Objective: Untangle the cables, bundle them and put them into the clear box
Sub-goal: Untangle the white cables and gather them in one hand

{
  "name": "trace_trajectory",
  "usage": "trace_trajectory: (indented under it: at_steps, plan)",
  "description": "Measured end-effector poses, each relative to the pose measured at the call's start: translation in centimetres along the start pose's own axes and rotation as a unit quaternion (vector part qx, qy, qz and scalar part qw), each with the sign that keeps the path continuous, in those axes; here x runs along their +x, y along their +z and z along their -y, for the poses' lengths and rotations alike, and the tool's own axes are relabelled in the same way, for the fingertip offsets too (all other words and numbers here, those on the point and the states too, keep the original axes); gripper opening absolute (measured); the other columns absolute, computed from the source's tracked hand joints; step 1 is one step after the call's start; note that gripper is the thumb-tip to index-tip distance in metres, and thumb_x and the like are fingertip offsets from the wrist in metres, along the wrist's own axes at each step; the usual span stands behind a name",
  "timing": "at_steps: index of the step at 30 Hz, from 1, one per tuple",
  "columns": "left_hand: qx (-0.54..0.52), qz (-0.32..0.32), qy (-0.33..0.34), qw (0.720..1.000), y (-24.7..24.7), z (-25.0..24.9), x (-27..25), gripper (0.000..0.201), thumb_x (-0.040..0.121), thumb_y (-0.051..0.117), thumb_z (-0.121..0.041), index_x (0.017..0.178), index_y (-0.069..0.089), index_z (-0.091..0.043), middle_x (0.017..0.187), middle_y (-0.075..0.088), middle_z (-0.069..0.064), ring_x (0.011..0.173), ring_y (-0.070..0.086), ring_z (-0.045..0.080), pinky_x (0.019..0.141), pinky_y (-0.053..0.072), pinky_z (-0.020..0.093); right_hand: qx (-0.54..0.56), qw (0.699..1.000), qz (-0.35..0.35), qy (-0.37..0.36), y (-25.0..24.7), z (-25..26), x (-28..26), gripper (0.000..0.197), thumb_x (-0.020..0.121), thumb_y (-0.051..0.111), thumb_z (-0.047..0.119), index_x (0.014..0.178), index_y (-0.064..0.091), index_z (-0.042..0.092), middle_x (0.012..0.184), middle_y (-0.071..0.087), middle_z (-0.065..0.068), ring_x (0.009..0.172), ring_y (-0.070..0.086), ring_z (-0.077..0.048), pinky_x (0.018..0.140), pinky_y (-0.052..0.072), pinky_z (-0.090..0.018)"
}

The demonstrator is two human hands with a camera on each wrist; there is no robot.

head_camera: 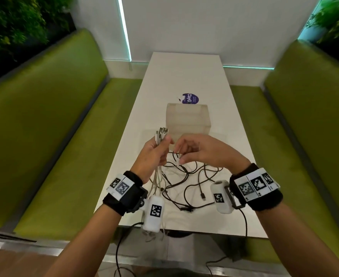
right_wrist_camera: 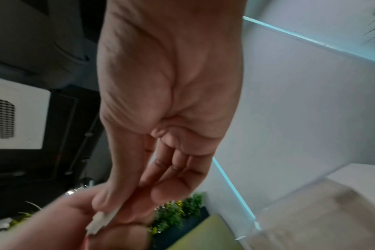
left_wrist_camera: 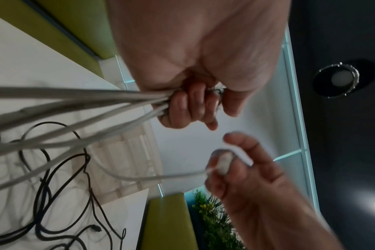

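Cables sit in two groups: white cables (head_camera: 160, 134) are gathered in the left hand (head_camera: 154, 154), whose fingers (left_wrist_camera: 182, 108) are curled tight round them, plug ends sticking up above the fist and the strands hanging down toward the worktop (head_camera: 184, 76); black cables (head_camera: 192, 180) lie in loose tangled loops on the worktop below both hands. The right hand (head_camera: 202, 150) is held just beside the left, thumb and forefinger pinching a white plug (left_wrist_camera: 223, 163) at the end of one white strand, the other fingers loosely bent. Both hands are raised above the worktop. The clear box (head_camera: 187, 120) stands upright on the worktop just beyond the hands, near a purple sticker (head_camera: 189, 98). Green benches (head_camera: 50, 120) flank the worktop on either side
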State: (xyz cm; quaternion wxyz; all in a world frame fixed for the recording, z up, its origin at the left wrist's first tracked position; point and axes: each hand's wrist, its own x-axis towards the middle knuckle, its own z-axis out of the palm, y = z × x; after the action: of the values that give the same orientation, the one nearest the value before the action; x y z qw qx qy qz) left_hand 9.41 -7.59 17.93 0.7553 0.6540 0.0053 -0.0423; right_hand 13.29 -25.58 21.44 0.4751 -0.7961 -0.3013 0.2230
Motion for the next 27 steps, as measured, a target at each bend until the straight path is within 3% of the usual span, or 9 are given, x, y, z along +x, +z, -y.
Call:
trace_trajectory:
  at_steps: [3, 6, 9, 11, 14, 16, 19, 24, 27]
  plan:
    - [0.016, -0.004, -0.003, 1.000, 1.3, 0.3, 0.1, 0.031, 0.100, 0.041, -0.034, 0.083, 0.064, -0.025, 0.068, 0.050, -0.001, 0.054, 0.034, 0.008, 0.054, 0.030, 0.023, 0.032, 0.997, -0.060, -0.040, 0.5, 1.7, 0.3, 0.018, 0.075, 0.076, 0.004, 0.089, 0.065, 0.005, 0.086, 0.067, -0.021, 0.076, 0.061, -0.016, 0.082, 0.051, -0.043]
    - [-0.074, -0.001, -0.017, 0.997, 1.8, 0.4, 0.1, 0.032, 0.101, 0.038, -0.036, 0.103, 0.065, -0.019, 0.072, 0.061, -0.004, 0.058, 0.045, 0.009, 0.057, 0.038, 0.022, 0.030, 0.993, -0.096, -0.059, 0.7, 2.6, 0.8, 0.014, 0.076, 0.073, 0.000, 0.088, 0.067, 0.004, 0.074, 0.068, -0.010, 0.070, 0.062, -0.014, 0.075, 0.052, -0.029]
    - [-0.139, 0.026, -0.010, 0.990, 1.9, 0.1, -0.1, 0.039, 0.098, 0.035, -0.040, 0.112, 0.064, -0.017, 0.092, 0.070, 0.005, 0.080, 0.066, 0.014, 0.081, 0.052, 0.032, 0.033, 0.990, -0.123, -0.066, 0.8, 3.0, 1.0, 0.013, 0.077, 0.071, -0.001, 0.088, 0.068, 0.004, 0.071, 0.064, -0.005, 0.067, 0.060, -0.016, 0.066, 0.050, -0.022]
    - [-0.153, 0.045, 0.000, 0.987, 1.8, 0.0, -0.3, 0.045, 0.096, 0.032, -0.045, 0.116, 0.062, -0.018, 0.109, 0.070, 0.008, 0.096, 0.068, 0.019, 0.097, 0.050, 0.041, 0.046, 0.987, -0.139, -0.064, 0.9, 3.1, 1.2, 0.014, 0.077, 0.070, -0.002, 0.088, 0.068, 0.005, 0.073, 0.062, -0.004, 0.067, 0.059, -0.011, 0.063, 0.051, -0.021]
    - [-0.134, 0.052, 0.008, 0.990, 1.6, 0.0, -0.4, 0.053, 0.096, 0.027, -0.048, 0.126, 0.055, -0.014, 0.087, 0.065, 0.010, 0.085, 0.069, 0.016, 0.104, 0.044, 0.045, 0.084, 0.983, -0.153, -0.055, 0.9, 2.9, 1.7, 0.019, 0.076, 0.072, 0.000, 0.090, 0.065, 0.010, 0.076, 0.061, -0.004, 0.069, 0.059, -0.011, 0.066, 0.056, -0.030]
    - [-0.169, 0.060, 0.003, 0.984, 1.4, 0.1, -0.5, 0.058, 0.094, 0.030, -0.050, 0.130, 0.052, -0.010, 0.060, 0.047, 0.002, 0.068, 0.061, 0.016, 0.096, 0.050, 0.044, 0.068, 0.981, -0.175, -0.054, 1.0, 2.7, 1.9, 0.022, 0.075, 0.076, 0.007, 0.091, 0.063, 0.015, 0.077, 0.062, -0.001, 0.070, 0.058, -0.012, 0.073, 0.055, -0.037]
    - [-0.200, 0.053, 0.001, 0.978, 0.9, -0.1, -0.8, 0.051, 0.091, 0.035, -0.050, 0.113, 0.055, -0.009, 0.053, 0.029, -0.006, 0.051, 0.035, 0.010, 0.062, 0.048, 0.028, 0.090, 0.976, -0.193, -0.045, 1.1, 1.8, 2.1, 0.026, 0.079, 0.074, 0.013, 0.098, 0.058, 0.020, 0.086, 0.063, 0.002, 0.067, 0.056, -0.008, 0.062, 0.050, -0.026]
    - [-0.260, 0.021, 0.033, 0.965, 0.0, -2.0, -1.2, 0.034, 0.095, 0.038, -0.039, 0.085, 0.051, -0.008, 0.050, 0.025, -0.009, 0.043, 0.024, 0.004, 0.041, 0.028, 0.017, 0.059, 0.996, 0.059, 0.036, 2.2, -2.1, 1.6, 0.050, 0.085, 0.066, 0.013, 0.131, 0.050, 0.022, 0.129, 0.057, 0.008, 0.081, 0.061, -0.006, 0.071, 0.050, -0.025]
    - [-0.265, 0.017, 0.045, 0.963, -0.3, -3.5, -1.3, 0.035, 0.094, 0.040, -0.040, 0.085, 0.051, -0.008, 0.049, 0.026, -0.011, 0.040, 0.023, 0.002, 0.037, 0.023, 0.015, 0.014, 0.993, 0.103, 0.058, 5.2, -2.7, 1.9, 0.025, 0.087, 0.067, 0.014, 0.107, 0.060, 0.026, 0.087, 0.066, 0.020, 0.066, 0.057, 0.003, 0.067, 0.046, -0.014]
